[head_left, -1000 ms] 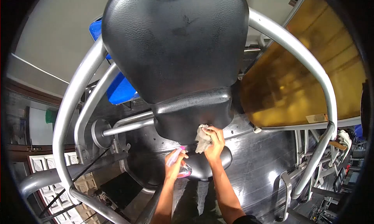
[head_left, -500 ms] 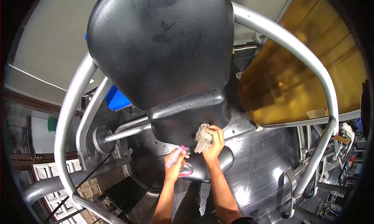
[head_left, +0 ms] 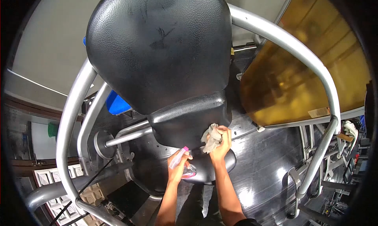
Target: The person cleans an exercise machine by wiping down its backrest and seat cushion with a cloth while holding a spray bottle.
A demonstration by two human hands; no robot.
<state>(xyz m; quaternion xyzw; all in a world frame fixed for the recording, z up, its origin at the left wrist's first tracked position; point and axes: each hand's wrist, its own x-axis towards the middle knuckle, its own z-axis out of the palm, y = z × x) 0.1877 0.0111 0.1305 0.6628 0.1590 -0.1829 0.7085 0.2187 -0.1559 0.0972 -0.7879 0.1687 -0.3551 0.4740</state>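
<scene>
My left hand (head_left: pixel 176 166) is wrapped round a clear spray bottle (head_left: pixel 189 171) with a pink-tipped nozzle, held low in front of the seat. Crumpled in my right hand (head_left: pixel 223 144) is a pale grey cloth (head_left: pixel 213 138), at the front right part of the black padded seat (head_left: pixel 185 129). Whether the cloth touches the padding I cannot tell. Above the seat rises the black padded backrest (head_left: pixel 157 49), with dark scuff marks on its upper part. A smaller black pad (head_left: pixel 212 169) lies below, partly behind my hands.
Curved silver frame tubes stand on the left (head_left: pixel 71 119) and right (head_left: pixel 299 45) of the seat. A large amber panel (head_left: pixel 303 68) leans at the right. Dark glossy flooring (head_left: pixel 260 167) shows at the lower right. A blue pad (head_left: pixel 117 103) sits behind the left tube.
My right hand and the cloth have moved slightly to the right. My left hand with the spray bottle stays nearly in place. The view has shifted a little.
</scene>
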